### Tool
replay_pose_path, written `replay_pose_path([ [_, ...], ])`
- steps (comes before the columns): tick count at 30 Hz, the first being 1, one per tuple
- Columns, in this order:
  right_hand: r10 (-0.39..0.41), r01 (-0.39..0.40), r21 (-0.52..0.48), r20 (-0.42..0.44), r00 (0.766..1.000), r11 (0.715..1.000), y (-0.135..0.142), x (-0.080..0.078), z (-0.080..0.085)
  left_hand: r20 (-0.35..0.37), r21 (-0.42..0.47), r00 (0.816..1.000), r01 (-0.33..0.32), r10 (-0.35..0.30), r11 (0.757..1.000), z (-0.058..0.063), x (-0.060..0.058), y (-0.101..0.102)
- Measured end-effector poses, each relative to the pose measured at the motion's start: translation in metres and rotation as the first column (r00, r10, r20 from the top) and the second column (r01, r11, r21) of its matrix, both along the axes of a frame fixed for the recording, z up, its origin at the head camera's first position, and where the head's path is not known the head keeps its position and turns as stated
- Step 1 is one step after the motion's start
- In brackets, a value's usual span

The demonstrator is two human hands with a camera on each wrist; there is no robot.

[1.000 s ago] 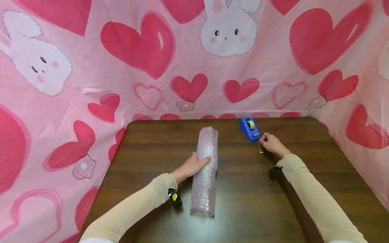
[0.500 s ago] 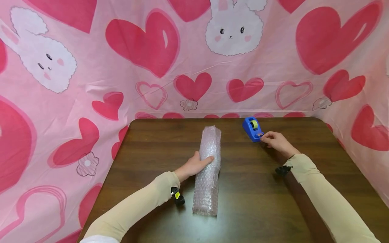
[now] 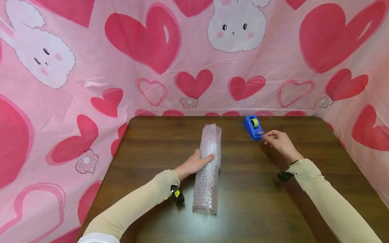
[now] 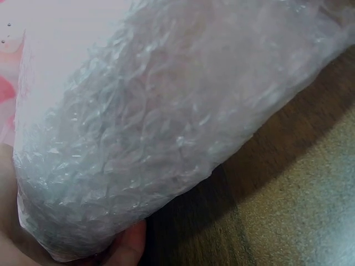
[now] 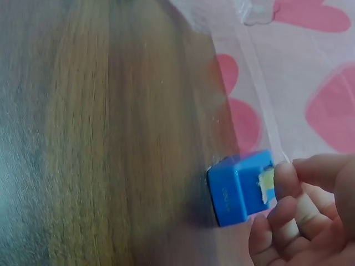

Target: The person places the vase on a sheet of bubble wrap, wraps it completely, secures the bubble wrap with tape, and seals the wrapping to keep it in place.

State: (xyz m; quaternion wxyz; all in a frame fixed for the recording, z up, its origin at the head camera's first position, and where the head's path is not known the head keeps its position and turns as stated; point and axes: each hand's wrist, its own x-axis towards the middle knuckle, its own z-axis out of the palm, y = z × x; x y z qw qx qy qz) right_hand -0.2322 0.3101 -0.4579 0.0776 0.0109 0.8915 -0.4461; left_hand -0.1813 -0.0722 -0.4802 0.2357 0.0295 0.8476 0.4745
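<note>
A long bundle of bubble wrap (image 3: 207,182) lies lengthwise on the table, its contents not visible. My left hand (image 3: 194,162) grips it about the middle, thumb on top and fingers round the side and underneath, as the left wrist view shows. Farther back on the right stands a blue tape dispenser (image 3: 253,128) with a yellowish tape roll (image 3: 254,122). At its cutter end, my right hand (image 3: 282,143) pinches clear tape between thumb and forefinger. In the right wrist view the dispenser (image 5: 236,191) is just beyond those fingertips; the tape itself is hard to make out.
The dark brown wooden table (image 3: 249,202) has rounded far corners. Pink cloth (image 3: 188,30) with hearts and rabbits hangs behind it and along both sides. Black wrist cameras (image 3: 177,194) are strapped at both sleeves.
My right hand has moved from below the dispenser, where a clear strip hung from the fingers, up to its cutter end. My left hand keeps its grip on the bubble wrap; the view shifted slightly.
</note>
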Motion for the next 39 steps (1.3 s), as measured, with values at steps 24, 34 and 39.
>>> replay_pose_path([
  [24,0.055,-0.057,-0.04,-0.034,0.998,0.998,-0.023,0.018,0.022,-0.009,-0.003,1.0,-0.017,0.017,1.0,0.0,-0.002,0.0],
  [34,0.074,-0.077,-0.101,-0.036,0.997,0.992,-0.027,0.024,0.031,-0.007,0.004,1.0,-0.006,0.006,1.0,-0.001,-0.004,0.0],
  [39,0.071,-0.075,-0.107,-0.046,0.996,0.991,-0.029,0.027,0.033,-0.005,0.003,1.0,-0.002,0.002,1.0,-0.001,-0.003,0.0],
])
